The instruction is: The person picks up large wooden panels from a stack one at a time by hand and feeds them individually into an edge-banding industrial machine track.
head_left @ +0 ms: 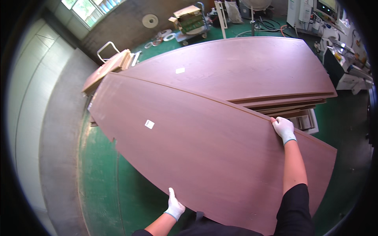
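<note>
Right hand (283, 128), in a white glove, is curled over the far long edge of a large brown panel (197, 149), clasping it toward the panel's right end. The left hand (175, 206), also gloved, is at the near long edge, close to the person's dark clothing; its thumb points up at the rim and its fingers are hidden, apparently tucked underneath, so it seems to pinch the edge between thumb and fingers, though how firmly cannot be told.

The panel slants across the middle of the view, with a small white label (149, 124) on its upper face. Its left end overlaps the left end of a stack of similar panels (244, 67); whether the two touch there is not clear. Its right end juts out toward the person, above the green floor (98, 169).

As for progress, both hands appear to have their hold, and the panel's right part is clear of the stack. Judging by its angle, the handling is midway: the panel is neither squared up with the stack nor wholly apart from it, and it has not been set down. Several more panels lie in the stack, untouched by either hand.
</note>
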A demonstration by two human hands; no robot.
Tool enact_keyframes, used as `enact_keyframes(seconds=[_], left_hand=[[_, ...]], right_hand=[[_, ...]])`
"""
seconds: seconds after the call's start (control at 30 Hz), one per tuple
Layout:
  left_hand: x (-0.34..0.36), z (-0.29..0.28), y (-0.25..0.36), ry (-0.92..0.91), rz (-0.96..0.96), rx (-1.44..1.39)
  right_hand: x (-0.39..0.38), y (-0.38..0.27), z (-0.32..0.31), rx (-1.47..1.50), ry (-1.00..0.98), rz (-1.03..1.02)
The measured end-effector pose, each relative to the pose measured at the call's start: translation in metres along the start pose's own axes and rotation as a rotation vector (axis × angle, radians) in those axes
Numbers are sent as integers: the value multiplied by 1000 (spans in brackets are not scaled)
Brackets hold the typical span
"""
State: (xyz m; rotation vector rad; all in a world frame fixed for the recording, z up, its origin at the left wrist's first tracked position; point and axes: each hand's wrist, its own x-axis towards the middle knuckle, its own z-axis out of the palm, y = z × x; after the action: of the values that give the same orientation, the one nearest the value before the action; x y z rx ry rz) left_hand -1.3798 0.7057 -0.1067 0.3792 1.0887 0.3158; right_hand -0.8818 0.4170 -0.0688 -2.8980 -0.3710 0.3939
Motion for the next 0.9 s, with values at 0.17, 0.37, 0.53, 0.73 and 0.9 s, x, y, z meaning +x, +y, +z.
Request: enact_keyframes(seconds=[0.17, 0.37, 0.53, 0.73, 0.9], left_hand=[[1, -16, -3, 90, 111, 20], [-34, -21, -35, -18, 41, -35], [-81, -70, -30, -274, -251, -117], [-113, -136, 31, -200, -449, 262], [-43, -175, 148, -316, -20, 114]], right_hand=[[-5, -2, -2, 42, -103, 11], [-36, 50, 1, 47, -105, 142], [-117, 68, 2, 20, -97, 311], [-249, 94, 57, 35, -162, 535], [-333, 56, 56, 7, -132, 578]])
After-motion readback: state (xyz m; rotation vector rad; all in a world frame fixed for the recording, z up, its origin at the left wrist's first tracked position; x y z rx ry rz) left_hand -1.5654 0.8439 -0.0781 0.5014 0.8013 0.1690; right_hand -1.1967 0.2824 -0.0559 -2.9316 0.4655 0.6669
